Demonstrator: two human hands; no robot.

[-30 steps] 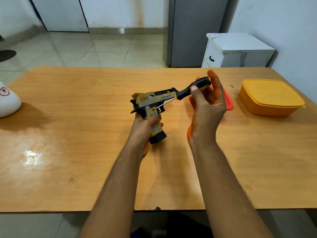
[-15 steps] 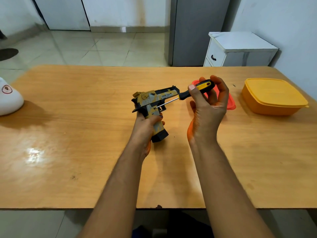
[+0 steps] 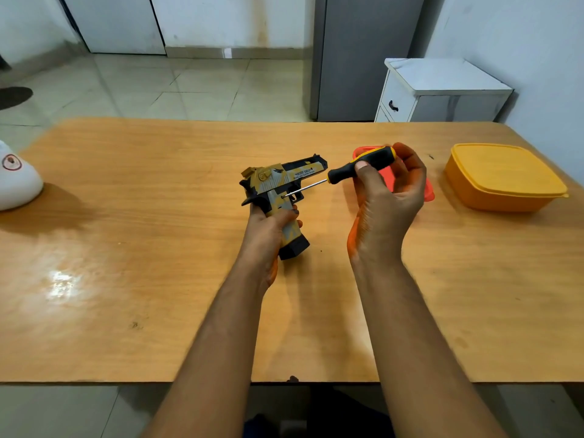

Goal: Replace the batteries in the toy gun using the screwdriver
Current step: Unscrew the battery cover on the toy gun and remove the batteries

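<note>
Left hand (image 3: 268, 226) grips the toy gun (image 3: 278, 188) by its handle above the table (image 3: 126, 248). Right hand (image 3: 385, 197) pinches the screwdriver (image 3: 360, 165), shaft angled left and down, tip seemingly seated at the grip's screw.

Your left hand (image 3: 268, 229) and right hand (image 3: 384, 210) are bare. Forearms too, no sleeves or watch. Maybe dark trousers below the table edge, too dim to tell.

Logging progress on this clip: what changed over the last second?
Little. The right hand shifted its fingers along the screwdriver handle, as if turning it; the tip stays at the same spot on the gun. The left hand keeps gripping the gun's grip. The containers have not moved.
</note>
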